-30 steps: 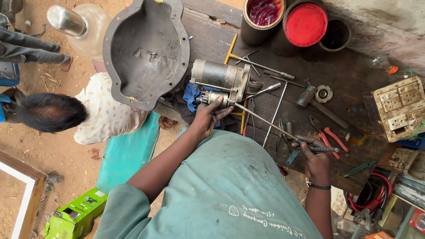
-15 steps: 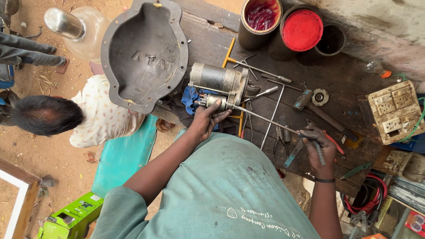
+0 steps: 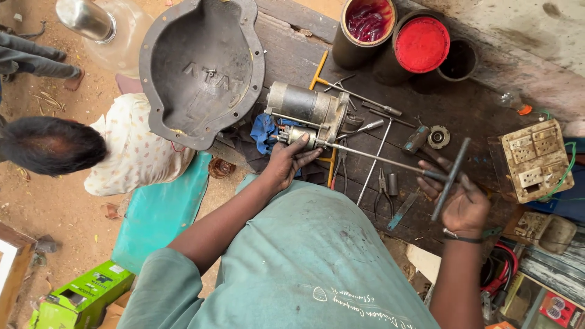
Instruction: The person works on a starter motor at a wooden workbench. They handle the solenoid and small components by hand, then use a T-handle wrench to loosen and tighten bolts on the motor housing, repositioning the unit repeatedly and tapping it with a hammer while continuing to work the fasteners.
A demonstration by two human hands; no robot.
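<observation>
Your left hand point(image 3: 285, 163) sits just above the centre of the frame, its grip closed around the small cylinder at the lower end of the starter motor point(image 3: 308, 109), fingertips pressed against the metal. The motor lies on its side on the dark wooden tabletop point(image 3: 475, 109), with a blue rag point(image 3: 263, 131) tucked under its left end.

Your right hand point(image 3: 461, 201) is at the right of the frame, its grip clamped on the crossbar of a long T-handle wrench point(image 3: 390, 163). The crossbar stands tilted, nearly upright in the picture, and the thin shaft runs leftward and slightly upward until its tip meets the motor just beside your left fingers.

Between your two hands, loose tools lie on the tabletop below the shaft: a pair of pliers point(image 3: 382, 194), a short socket, and a flat blade. Above the shaft lie another yellow-handled T-wrench point(image 3: 319, 72) and a small round bearing point(image 3: 438, 136).

A large grey cast housing point(image 3: 201, 67) rests open side up at the upper left, touching the tabletop's edge. Along the top stand a can of dark red grease point(image 3: 364, 27), a red lid point(image 3: 421, 44) on a second can, and an empty black tin beside it. A beige switch board point(image 3: 533, 159) lies at the right edge. Another person point(image 3: 91, 149) crouches at the left.
</observation>
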